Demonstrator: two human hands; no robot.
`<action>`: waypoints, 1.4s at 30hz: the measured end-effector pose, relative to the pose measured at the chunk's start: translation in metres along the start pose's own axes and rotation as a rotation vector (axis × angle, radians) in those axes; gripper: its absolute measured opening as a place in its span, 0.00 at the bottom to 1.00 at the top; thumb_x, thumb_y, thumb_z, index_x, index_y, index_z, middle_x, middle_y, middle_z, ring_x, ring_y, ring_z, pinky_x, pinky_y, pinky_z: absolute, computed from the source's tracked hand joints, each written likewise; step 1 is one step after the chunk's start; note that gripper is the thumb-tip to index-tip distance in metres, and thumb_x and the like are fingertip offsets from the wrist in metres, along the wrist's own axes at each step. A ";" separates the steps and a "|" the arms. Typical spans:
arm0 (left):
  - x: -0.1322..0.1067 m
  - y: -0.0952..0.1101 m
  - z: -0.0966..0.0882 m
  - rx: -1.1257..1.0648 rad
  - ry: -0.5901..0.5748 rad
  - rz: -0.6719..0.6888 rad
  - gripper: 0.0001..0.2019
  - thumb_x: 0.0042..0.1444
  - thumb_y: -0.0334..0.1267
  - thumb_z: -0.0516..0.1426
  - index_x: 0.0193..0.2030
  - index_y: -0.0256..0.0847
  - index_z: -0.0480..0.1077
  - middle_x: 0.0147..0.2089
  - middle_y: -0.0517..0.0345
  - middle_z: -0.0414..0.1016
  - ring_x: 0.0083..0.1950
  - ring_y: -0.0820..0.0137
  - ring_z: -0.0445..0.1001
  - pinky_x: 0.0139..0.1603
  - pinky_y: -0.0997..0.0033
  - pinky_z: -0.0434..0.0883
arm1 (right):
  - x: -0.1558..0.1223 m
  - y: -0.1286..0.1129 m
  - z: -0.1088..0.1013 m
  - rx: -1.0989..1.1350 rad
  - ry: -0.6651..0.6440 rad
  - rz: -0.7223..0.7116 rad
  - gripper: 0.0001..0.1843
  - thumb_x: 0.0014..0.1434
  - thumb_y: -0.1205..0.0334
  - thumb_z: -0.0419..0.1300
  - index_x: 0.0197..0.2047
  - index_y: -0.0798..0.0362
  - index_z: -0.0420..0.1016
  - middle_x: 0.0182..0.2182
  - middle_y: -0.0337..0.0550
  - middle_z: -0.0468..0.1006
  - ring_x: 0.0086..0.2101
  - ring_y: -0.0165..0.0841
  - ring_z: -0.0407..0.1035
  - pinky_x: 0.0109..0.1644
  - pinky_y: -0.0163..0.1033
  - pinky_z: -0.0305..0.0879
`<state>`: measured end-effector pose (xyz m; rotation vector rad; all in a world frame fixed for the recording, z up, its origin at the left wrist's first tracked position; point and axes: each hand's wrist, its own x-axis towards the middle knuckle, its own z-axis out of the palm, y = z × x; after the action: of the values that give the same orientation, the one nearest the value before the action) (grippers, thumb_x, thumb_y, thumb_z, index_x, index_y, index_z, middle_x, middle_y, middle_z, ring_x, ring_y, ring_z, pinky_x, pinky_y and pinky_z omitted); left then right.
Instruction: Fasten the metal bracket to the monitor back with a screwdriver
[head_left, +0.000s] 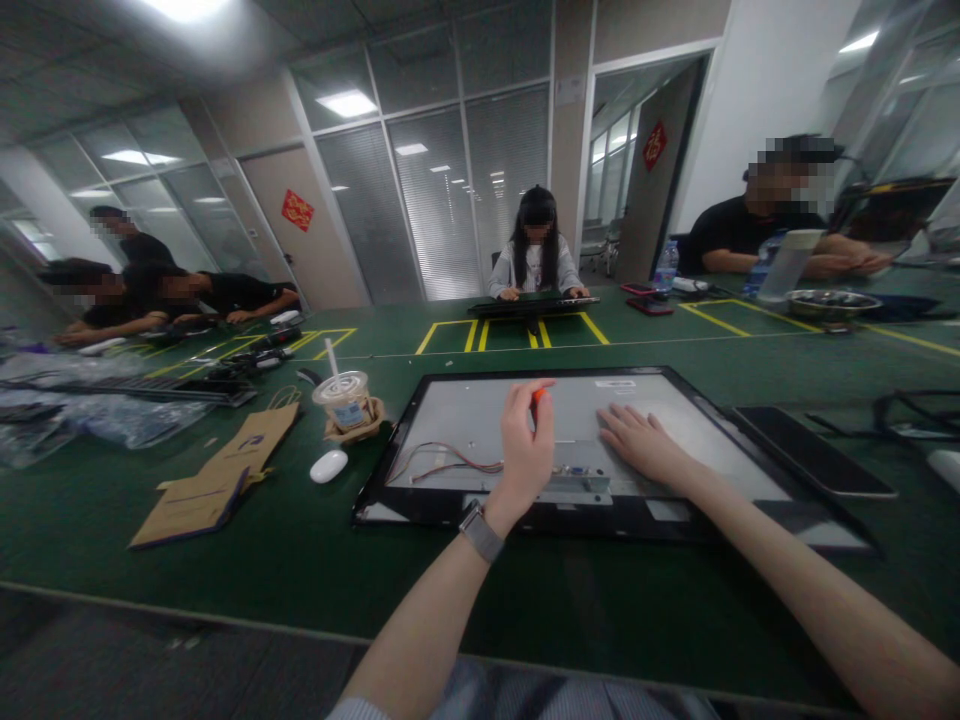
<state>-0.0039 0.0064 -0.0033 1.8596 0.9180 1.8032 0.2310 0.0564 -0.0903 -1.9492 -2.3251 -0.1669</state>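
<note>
A flat display panel point(457, 410) with a black frame and grey back lies on the green table in front of me. Above its middle, my left hand point(525, 435) is closed around an orange-handled screwdriver point(538, 397); only a bit of the handle shows, and my fingers hide the rest. My right hand point(645, 445) lies flat on the panel's back, fingers spread. Close below my left hand is a metal bracket point(577, 487) with small connectors along the panel's lower edge. Thin coloured wires point(442, 467) run from there to the left.
Left of the panel stand an iced drink cup point(345, 400) in a carrier, a white mouse point(328, 466) and a flattened paper bag point(217, 475). A dark phone-like slab point(814, 450) lies to the right. Across the table a person point(536, 250) handles another panel; others sit at both sides.
</note>
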 end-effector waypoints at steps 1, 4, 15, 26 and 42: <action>0.000 -0.001 0.000 -0.003 0.005 0.006 0.12 0.70 0.40 0.50 0.50 0.41 0.73 0.46 0.51 0.75 0.46 0.65 0.73 0.50 0.64 0.69 | 0.000 0.001 0.001 -0.004 0.000 -0.003 0.31 0.71 0.53 0.38 0.71 0.50 0.61 0.70 0.57 0.61 0.67 0.52 0.55 0.65 0.66 0.56; -0.001 -0.002 0.001 -0.004 0.013 0.005 0.11 0.70 0.41 0.51 0.51 0.42 0.72 0.47 0.51 0.76 0.47 0.65 0.73 0.51 0.64 0.69 | 0.001 0.002 0.002 -0.012 0.007 -0.019 0.31 0.70 0.53 0.38 0.70 0.52 0.61 0.69 0.58 0.61 0.67 0.53 0.56 0.65 0.66 0.56; -0.002 -0.002 0.002 -0.012 -0.037 0.005 0.12 0.70 0.40 0.51 0.48 0.42 0.74 0.44 0.52 0.77 0.46 0.65 0.74 0.50 0.64 0.70 | -0.001 -0.004 -0.007 -0.022 -0.022 0.000 0.32 0.71 0.54 0.37 0.71 0.55 0.60 0.70 0.59 0.60 0.68 0.53 0.54 0.66 0.65 0.55; -0.002 0.001 0.003 -0.003 -0.100 0.042 0.10 0.69 0.36 0.51 0.50 0.42 0.73 0.47 0.51 0.76 0.49 0.64 0.74 0.52 0.62 0.70 | -0.001 -0.003 -0.004 -0.033 -0.019 0.003 0.31 0.71 0.54 0.37 0.71 0.53 0.60 0.70 0.57 0.60 0.67 0.52 0.55 0.65 0.64 0.56; -0.005 0.004 0.004 -0.009 -0.171 0.082 0.10 0.69 0.34 0.51 0.52 0.41 0.72 0.48 0.51 0.76 0.46 0.65 0.74 0.51 0.61 0.71 | -0.001 -0.004 -0.006 -0.022 -0.028 0.001 0.33 0.70 0.53 0.35 0.71 0.55 0.60 0.70 0.59 0.59 0.67 0.53 0.54 0.65 0.66 0.55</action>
<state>0.0013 0.0005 -0.0043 2.0356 0.7820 1.6598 0.2276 0.0542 -0.0844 -1.9762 -2.3491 -0.1674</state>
